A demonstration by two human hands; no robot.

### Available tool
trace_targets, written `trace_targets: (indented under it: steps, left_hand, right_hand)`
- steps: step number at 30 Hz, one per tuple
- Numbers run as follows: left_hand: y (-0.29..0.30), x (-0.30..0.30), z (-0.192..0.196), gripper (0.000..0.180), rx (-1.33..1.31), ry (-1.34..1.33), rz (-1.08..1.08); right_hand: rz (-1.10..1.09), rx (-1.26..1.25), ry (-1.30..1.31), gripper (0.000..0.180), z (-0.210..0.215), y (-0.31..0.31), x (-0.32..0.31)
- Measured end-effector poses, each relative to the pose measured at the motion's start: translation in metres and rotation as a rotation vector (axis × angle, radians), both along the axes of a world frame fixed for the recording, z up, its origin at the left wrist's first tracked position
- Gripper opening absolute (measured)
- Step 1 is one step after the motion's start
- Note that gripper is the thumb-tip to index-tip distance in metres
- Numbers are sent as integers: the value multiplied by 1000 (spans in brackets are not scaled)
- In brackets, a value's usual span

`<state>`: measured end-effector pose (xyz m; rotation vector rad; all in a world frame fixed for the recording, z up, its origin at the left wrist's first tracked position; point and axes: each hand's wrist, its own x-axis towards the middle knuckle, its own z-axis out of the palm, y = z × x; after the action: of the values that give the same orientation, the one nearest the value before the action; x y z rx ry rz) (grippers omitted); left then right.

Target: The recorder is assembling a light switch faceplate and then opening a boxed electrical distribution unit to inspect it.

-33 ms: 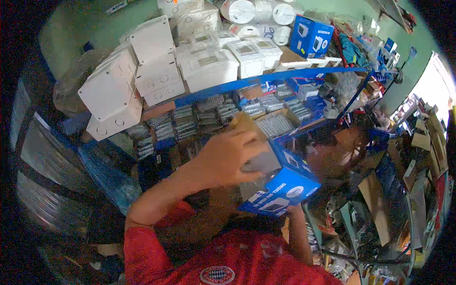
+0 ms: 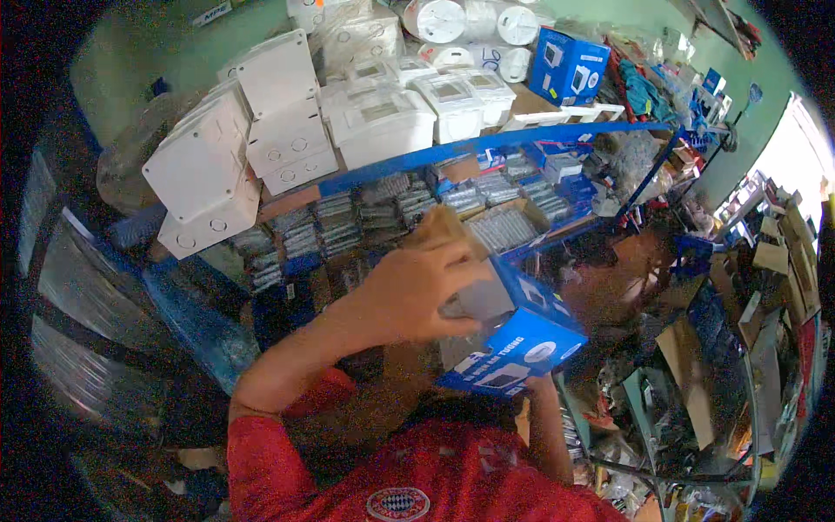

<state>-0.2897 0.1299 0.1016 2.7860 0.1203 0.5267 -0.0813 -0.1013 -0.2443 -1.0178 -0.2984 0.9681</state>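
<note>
In front of my chest is a blue cardboard box, tilted, its open end facing left with a brown flap sticking up. My left hand reaches across that open end. Its fingers and thumb are bent around something greyish at the opening, which I cannot make out. Under the box's lower right side, my right hand holds it from below; most of its fingers are hidden behind the box.
Ahead, a blue-edged shelf carries white plastic enclosures and another blue box. Underneath lie rows of small wrapped packs and a carton of them. Cardboard pieces and clutter crowd the right; a film-wrapped stack stands left.
</note>
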Motion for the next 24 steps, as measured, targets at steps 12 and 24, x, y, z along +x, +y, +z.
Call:
trace_targets:
  steps: [12, 24]
  left_hand:
    - [1, 2, 5, 36, 297, -219, 176]
    - [25, 18, -22, 16, -158, 206, -320]
  right_hand:
    - [-13, 12, -28, 96, -7, -7, -18]
    - [65, 2, -61, 97, -7, -6, -31]
